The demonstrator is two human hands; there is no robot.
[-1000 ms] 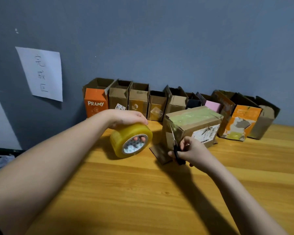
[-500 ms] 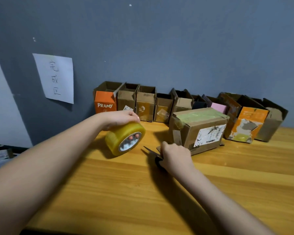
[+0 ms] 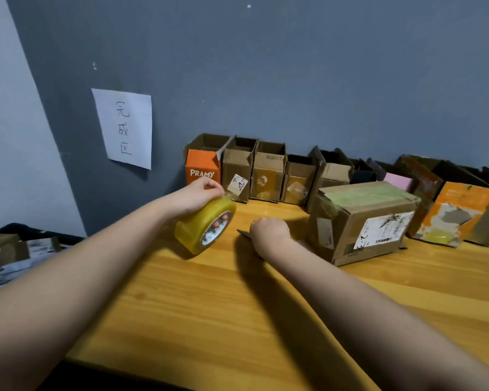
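Note:
My left hand (image 3: 199, 194) grips a thick roll of yellowish clear tape (image 3: 202, 227), fingers through its core, just above the wooden table (image 3: 237, 320). My right hand (image 3: 268, 235) is curled low on the table to the roll's right, holding dark scissors (image 3: 243, 233); only a blade tip shows past my knuckles. A cardboard parcel (image 3: 362, 221) with green tape on top and a white shipping label lies on the table right of my right hand, apart from it.
A row of several small open cartons, one orange marked PRAMY (image 3: 202, 167), lines the grey wall. Bigger orange cartons (image 3: 460, 210) stand at the right. A paper sign (image 3: 124, 127) hangs on the wall. Clutter (image 3: 14, 255) lies beyond the table's left edge.
My right hand left the parcel's end with the scissors and dropped to the table. The tape roll moved left, away from the parcel. The view swung left.

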